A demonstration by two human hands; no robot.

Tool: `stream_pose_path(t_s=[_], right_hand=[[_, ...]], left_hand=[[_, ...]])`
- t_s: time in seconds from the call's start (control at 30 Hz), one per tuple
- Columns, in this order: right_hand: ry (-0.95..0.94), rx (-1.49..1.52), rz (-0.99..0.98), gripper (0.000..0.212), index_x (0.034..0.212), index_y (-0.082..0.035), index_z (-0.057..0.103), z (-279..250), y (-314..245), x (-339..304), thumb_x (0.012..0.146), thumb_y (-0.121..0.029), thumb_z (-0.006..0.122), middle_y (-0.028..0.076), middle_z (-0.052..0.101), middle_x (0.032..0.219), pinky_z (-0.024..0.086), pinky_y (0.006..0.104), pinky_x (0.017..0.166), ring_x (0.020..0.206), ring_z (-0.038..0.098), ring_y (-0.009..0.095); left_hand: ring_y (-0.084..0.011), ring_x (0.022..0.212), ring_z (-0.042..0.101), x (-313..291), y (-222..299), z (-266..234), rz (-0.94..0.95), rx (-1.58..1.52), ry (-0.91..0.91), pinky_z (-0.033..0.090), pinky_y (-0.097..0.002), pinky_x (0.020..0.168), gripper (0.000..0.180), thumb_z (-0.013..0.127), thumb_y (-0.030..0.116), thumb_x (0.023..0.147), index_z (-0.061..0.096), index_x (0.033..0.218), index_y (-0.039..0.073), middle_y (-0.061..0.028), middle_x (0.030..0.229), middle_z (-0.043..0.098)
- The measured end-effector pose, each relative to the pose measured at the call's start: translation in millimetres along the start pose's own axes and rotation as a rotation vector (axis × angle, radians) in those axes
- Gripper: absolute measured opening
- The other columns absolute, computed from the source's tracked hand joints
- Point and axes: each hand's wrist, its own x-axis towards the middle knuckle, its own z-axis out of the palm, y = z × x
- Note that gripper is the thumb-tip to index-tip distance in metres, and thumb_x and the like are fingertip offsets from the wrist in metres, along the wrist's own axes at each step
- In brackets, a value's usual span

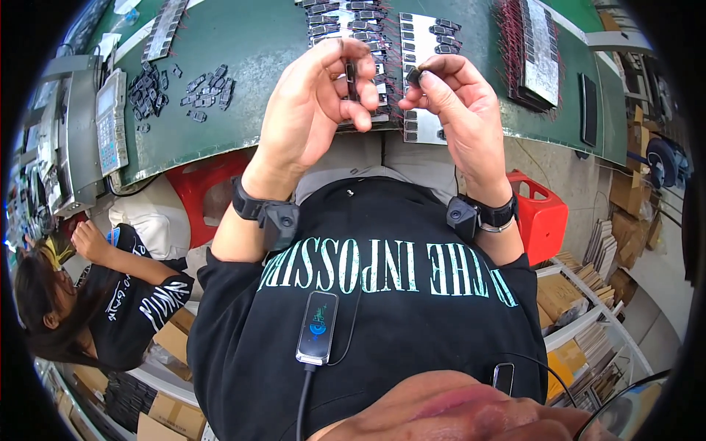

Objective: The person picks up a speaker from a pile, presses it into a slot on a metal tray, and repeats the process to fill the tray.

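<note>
My left hand (301, 110) is raised above the bench's near edge, fingers curled round a narrow black part (351, 81). To its right, my right hand (467, 106) pinches a small black part (414, 76) between thumb and fingertips. The two hands are apart. Beneath and behind my left hand lies a board with rows of black parts and thin wires (347, 26), partly hidden by the fingers. A pale metal plate (419, 55) carrying small black parts along its left side lies under my right hand.
Loose black parts (209, 90) are heaped on the green bench (254, 44) at left. A stack of plates with red wires (540, 55) and a dark flat device (588, 110) are at right. Red stools (540, 220) flank me. A co-worker (110, 294) sits at left beside a keypad machine (110, 121).
</note>
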Motion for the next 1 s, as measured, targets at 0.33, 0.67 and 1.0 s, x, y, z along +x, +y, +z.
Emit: stream_pose_path(t_s=[0.33,0.67,1.0], right_hand=[[-0.069,-0.475,-0.269,0.036,0.125,0.001,0.048,10.2,-6.8,-7.2,0.093,0.004,0.063,0.011,0.064,0.105,0.057,0.0301,0.087,0.092,0.067,0.017],[-0.183,-0.793,-0.381,0.027,0.113,0.001,0.056,7.9,-19.9,-5.9,0.088,0.006,0.067,0.008,0.065,0.104,0.056,0.0274,0.087,0.096,0.068,0.015],[-0.346,-0.817,-0.278,0.023,0.107,0.001,0.057,4.8,-26.8,-3.9,0.087,0.006,0.067,0.006,0.065,0.099,0.056,0.0272,0.085,0.091,0.068,0.013]], left_hand=[[-0.0109,0.067,0.06,-11.8,10.7,12.4,0.27,1.183,-0.071,0.046,-0.022,0.058,0.015,0.07,0.014,0.088,0.072,0.099,0.002,-0.0024,0.082,0.065],[-0.0254,0.077,0.066,-12.5,17.6,6.9,0.475,1.383,-0.254,0.052,-0.0333,0.067,0.013,0.069,0.01,0.086,0.07,0.097,0.004,-0.0088,0.089,0.066],[-0.0265,0.073,0.063,-11.9,19.7,1.7,0.535,1.504,-0.478,0.051,-0.0339,0.065,0.012,0.068,0.001,0.082,0.066,0.094,0.003,-0.0084,0.085,0.063]])
